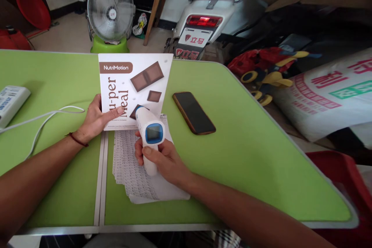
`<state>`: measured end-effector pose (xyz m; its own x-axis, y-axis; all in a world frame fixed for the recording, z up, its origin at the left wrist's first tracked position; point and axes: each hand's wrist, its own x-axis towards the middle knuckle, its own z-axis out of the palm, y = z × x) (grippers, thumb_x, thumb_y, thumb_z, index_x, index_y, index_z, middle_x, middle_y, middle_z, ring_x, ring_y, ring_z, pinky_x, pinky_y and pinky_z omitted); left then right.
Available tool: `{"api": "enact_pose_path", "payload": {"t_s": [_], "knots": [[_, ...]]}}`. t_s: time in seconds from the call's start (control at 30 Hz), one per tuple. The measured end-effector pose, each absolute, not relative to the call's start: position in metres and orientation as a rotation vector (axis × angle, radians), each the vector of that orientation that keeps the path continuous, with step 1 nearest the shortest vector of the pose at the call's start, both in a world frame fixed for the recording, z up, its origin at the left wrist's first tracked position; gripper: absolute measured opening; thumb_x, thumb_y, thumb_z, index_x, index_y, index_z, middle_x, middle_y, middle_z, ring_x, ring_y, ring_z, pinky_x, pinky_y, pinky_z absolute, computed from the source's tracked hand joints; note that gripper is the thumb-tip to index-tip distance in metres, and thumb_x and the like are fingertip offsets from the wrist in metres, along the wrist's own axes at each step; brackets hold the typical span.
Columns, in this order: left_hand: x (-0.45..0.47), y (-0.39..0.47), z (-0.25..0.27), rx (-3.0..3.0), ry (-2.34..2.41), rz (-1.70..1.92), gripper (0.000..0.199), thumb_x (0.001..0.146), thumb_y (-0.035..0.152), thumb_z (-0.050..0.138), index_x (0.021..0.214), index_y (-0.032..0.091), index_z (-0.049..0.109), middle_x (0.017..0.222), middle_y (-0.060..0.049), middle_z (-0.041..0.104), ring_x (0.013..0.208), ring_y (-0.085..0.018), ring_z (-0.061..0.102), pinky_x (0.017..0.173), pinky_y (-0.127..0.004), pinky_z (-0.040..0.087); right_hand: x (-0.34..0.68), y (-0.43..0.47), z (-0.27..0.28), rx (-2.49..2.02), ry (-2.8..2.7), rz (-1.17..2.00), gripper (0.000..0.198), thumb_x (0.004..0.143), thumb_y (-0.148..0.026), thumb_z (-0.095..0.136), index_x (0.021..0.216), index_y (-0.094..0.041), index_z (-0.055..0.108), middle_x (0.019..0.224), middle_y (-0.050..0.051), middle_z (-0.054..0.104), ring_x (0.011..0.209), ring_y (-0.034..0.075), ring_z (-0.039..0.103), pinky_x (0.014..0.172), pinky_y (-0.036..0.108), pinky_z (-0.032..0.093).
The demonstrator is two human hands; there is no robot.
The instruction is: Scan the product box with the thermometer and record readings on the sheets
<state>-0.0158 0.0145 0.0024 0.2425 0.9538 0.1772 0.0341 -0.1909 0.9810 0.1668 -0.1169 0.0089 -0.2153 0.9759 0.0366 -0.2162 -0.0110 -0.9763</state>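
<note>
My left hand (pixel 100 116) grips the lower left edge of a white box (pixel 147 60) printed "NutriMotion" with chocolate pieces, its thumb across the front. In my right hand (pixel 162 159) is a white infrared thermometer (pixel 145 124), fingers wrapped round its handle. Its blue-framed screen faces me, and its head overlaps the lower right part of the box front. Beneath the thermometer lies a stack of papers (pixel 128 170) covered in small writing. A dark phone (pixel 194 113) in a brown case rests to the right of the box.
The green folding table (pixel 247 170) has a metal seam and rim. At left are a white power strip (pixel 13 102) and a white cable (pixel 46 116). Beyond the table stand a fan (pixel 110 7) and a white scooter (pixel 200 19); a large printed sack (pixel 328 93) lies at right.
</note>
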Motion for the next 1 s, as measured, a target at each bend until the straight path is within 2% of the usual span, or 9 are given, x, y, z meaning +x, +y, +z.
{"api": "enact_pose_path", "payload": {"t_s": [0.4, 1.0], "knots": [[-0.0146, 0.0112, 0.0085, 1.510, 0.982, 1.101, 0.071, 0.061, 0.062, 0.086, 0.108, 0.016, 0.059, 0.111, -0.013, 0.066, 0.101, -0.032, 0.062, 0.085, -0.046, 0.053, 0.1667, -0.1166, 0.0065, -0.937, -1.202, 1.468, 0.023, 0.086, -0.040, 0.063, 0.083, -0.020, 0.051, 0.067, -0.002, 0.056, 0.059, 0.012, 0.050, 0.059, 0.029, 0.043], [-0.0139, 0.0098, 0.0106, 1.517, 0.961, 1.108, 0.069, 0.062, 0.061, 0.086, 0.107, 0.016, 0.058, 0.109, -0.012, 0.066, 0.097, -0.031, 0.062, 0.083, -0.048, 0.053, 0.1675, -0.1164, 0.0054, -0.912, -1.231, 1.440, 0.025, 0.088, -0.042, 0.061, 0.082, -0.020, 0.051, 0.066, -0.002, 0.056, 0.058, 0.012, 0.051, 0.058, 0.029, 0.043]]}}
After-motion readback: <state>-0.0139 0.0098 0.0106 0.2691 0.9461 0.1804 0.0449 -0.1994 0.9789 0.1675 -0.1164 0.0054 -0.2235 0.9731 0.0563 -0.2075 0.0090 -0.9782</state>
